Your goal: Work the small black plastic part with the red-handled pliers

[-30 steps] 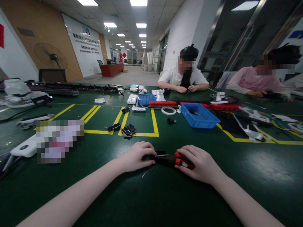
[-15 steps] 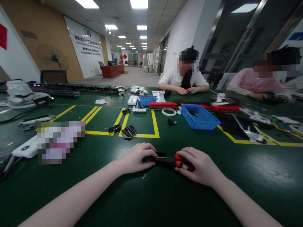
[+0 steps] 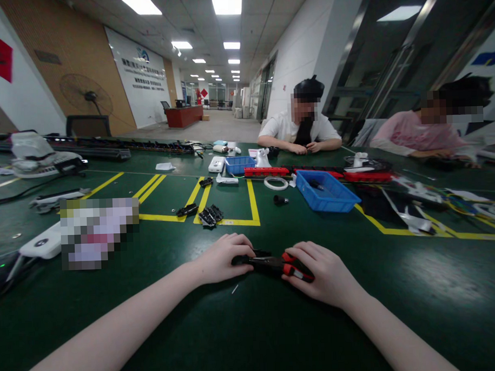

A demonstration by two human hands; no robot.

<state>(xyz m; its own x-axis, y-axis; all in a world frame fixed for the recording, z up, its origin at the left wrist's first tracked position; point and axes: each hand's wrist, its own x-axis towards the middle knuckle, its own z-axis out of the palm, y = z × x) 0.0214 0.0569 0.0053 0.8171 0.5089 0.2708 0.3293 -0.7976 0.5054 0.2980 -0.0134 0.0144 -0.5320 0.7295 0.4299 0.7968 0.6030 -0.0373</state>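
Note:
My right hand (image 3: 321, 267) is closed around the red and black handles of a pair of pliers (image 3: 274, 264). The pliers' jaws point left and meet a small black part (image 3: 242, 259), which my left hand (image 3: 223, 258) pinches between thumb and fingers. Where exactly the jaws touch the part is too dark to make out. A thin white sliver (image 3: 235, 289) lies on the green table (image 3: 252, 326) just below my left hand.
Several black parts (image 3: 210, 215) lie beyond my left hand, near yellow tape. A dark cylindrical piece (image 3: 280, 200) and a blue bin (image 3: 327, 192) are farther right. A white device (image 3: 40, 244) lies at left. Two people sit across the table.
The pliers and my right hand have shifted slightly left, and the jaws now sit closer to my left hand. My left hand stays nearly still, holding the black part.

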